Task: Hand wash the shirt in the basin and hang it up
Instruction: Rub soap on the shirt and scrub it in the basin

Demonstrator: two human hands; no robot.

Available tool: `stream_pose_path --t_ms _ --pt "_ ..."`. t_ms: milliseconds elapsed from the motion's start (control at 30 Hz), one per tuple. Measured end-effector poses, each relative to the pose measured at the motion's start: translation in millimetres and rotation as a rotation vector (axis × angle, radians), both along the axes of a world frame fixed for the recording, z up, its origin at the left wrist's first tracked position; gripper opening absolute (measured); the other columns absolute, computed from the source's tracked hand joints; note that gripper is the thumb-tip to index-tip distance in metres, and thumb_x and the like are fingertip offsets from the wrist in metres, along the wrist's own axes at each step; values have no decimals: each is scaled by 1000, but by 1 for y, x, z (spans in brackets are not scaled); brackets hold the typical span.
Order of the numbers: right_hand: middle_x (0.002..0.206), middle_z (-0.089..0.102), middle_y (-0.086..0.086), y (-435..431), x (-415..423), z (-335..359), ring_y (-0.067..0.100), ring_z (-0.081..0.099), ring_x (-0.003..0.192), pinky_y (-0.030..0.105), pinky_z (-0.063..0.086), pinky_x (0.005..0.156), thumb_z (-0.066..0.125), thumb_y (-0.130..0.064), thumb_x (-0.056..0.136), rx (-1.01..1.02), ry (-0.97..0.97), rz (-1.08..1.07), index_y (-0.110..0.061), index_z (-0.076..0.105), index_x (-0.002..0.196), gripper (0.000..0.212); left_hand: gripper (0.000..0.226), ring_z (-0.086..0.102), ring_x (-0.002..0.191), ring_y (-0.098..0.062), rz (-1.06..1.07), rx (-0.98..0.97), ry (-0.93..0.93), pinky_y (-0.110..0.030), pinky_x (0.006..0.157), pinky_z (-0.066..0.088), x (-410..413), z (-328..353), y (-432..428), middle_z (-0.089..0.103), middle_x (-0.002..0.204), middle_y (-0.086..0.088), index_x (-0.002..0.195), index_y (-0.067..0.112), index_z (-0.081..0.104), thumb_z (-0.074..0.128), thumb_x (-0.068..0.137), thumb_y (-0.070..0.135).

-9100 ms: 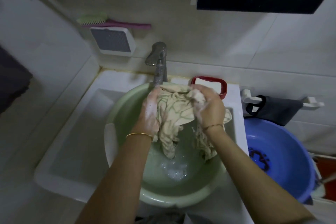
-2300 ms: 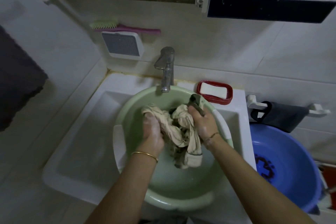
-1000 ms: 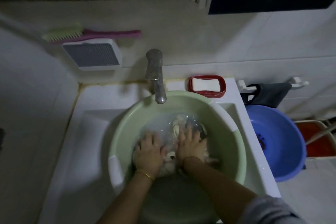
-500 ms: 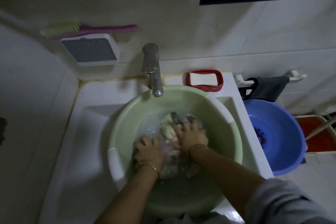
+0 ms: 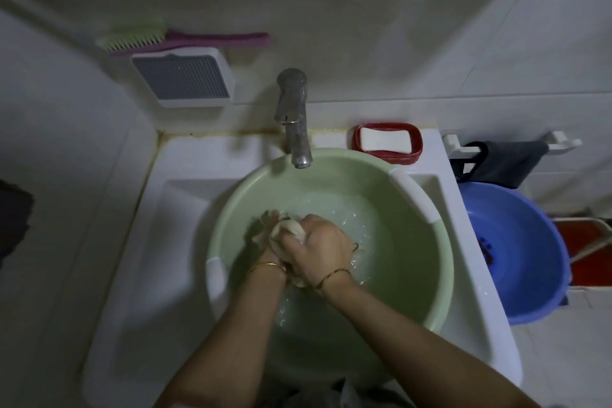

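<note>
- Down in the water of the green basin (image 5: 331,172), the right hand's fingers (image 5: 299,237) are curled tight around a wet lump of the shirt (image 5: 288,228).
- The right hand (image 5: 319,250) lies on top, knuckles up, and squeezes the cloth.
- The left hand (image 5: 267,253) is partly under the right one. Its fingers (image 5: 270,217) are bent around the far side of the same lump, so both hands grip the shirt together.
- The shirt is bunched up small and pale. Most of it is hidden between the two hands, low in the basin and touching the water (image 5: 344,209).
- A gold bangle (image 5: 265,266) sits on the left wrist. A thin bracelet (image 5: 332,276) sits on the right wrist.
- Both bare arms reach in from the near edge.
- The basin sits inside a white sink (image 5: 185,195).
- A metal tap (image 5: 293,116) pokes out over the far rim of the basin.
- Just beside the tap, on the sink's back edge, a white soap (image 5: 384,139) lies in a red dish (image 5: 418,152).
- A blue tub (image 5: 530,242) stands to the right of the sink.
- A dark cloth (image 5: 510,162) hangs on a white rail above the tub.
- A brush (image 5: 185,38) with a purple handle rests on a wall box, up and to the left of the tap.
</note>
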State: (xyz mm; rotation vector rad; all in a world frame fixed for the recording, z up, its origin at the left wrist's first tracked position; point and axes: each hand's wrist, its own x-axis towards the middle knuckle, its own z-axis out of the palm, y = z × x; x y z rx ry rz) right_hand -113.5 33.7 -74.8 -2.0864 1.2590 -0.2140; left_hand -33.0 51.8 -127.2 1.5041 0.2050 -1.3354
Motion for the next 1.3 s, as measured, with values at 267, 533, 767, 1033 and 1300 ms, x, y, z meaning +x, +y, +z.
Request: stream_pose_path --t_ms 267,533,767,1033,1300 --pt "110 60 11 -59 0 -36 32 58 97 30 40 70 46 -44 93 -46 166 -75 -12 63 100 37 34 61 68 -22 -57 -50 -21 -23 58 50 -24 21 -13 59 66 -4 72 16 58 42 97 33" --pt "156 -23 11 -62 -28 -91 44 13 139 60 26 104 25 -68 89 -217 663 292 -34 -25 144 82 102 6 143 -36 -1291 472 -1035 -48 115 19 9 -34 14 -2 155 -16 149 30 -4 53 74 70" --pt "159 -5 6 -51 -20 -111 39 5 141 63 13 107 16 -66 91 -253 729 570 -29 8 150 71 66 23 139 -32 -1394 586 -1132 -38 113 22 -6 -52 27 22 152 -15 146 16 20 45 92 45" --pt "155 2 9 -53 -17 -105 41 18 134 53 39 95 41 -34 96 -220 601 429 -32 6 147 62 42 42 128 -28 -869 515 -822 -33 108 28 4 -48 21 39 143 -16 139 0 31 41 99 11" --pt "103 60 4 -36 -13 -56 25 60 87 28 43 68 53 -54 85 110 61 -68 -22 66 100 38 46 63 84 -30 200 -84 199 -36 83 51 13 -26 -2 66 96 -19 99 8 67 46 88 47"
